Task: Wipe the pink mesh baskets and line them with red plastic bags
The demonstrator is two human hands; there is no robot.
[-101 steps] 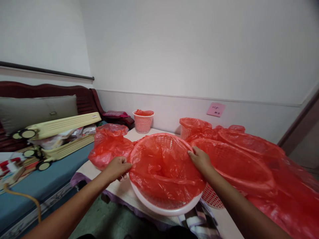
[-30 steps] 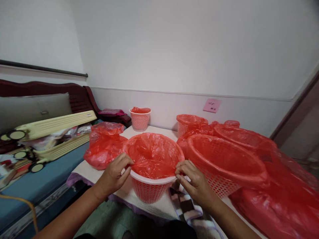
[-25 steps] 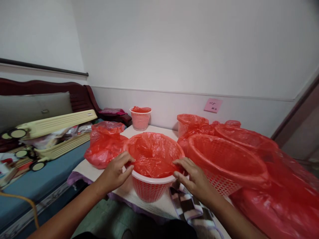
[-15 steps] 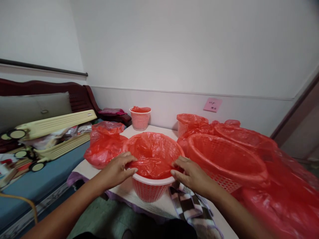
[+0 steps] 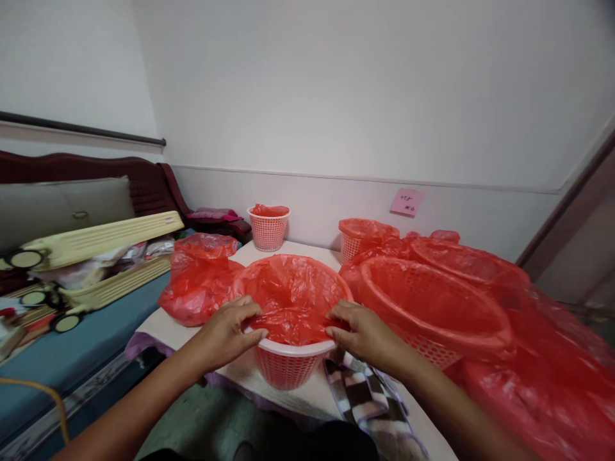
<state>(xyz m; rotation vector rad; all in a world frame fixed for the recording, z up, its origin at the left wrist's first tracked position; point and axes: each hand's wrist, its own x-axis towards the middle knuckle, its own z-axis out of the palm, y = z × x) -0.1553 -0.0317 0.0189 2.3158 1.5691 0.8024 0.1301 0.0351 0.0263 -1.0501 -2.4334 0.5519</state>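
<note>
In front of me a white perforated wastebasket (image 5: 288, 368) stands on a cloth-covered table (image 5: 319, 390). A thin red plastic bag (image 5: 295, 282) lines it and covers the far rim, while the near rim shows bare and white. My left hand (image 5: 235, 326) pinches the bag's edge at the near left of the rim. At the near right, my right hand (image 5: 353, 326) pinches the same edge between thumb and fingers. Between my hands the bag lies bunched just inside the rim.
To the right a large red-lined basket (image 5: 432, 307) sits among more red bags. Two further baskets stand by the wall, one at left (image 5: 269, 230), one at right (image 5: 348, 246). A stuffed red bag (image 5: 202, 282) lies left; a checkered cloth (image 5: 369, 397) lies near my right arm.
The bag's near edge has shifted slightly between my hands, and both hands still pinch it at the rim. The whole view has moved a little; the baskets stand where they were.
</note>
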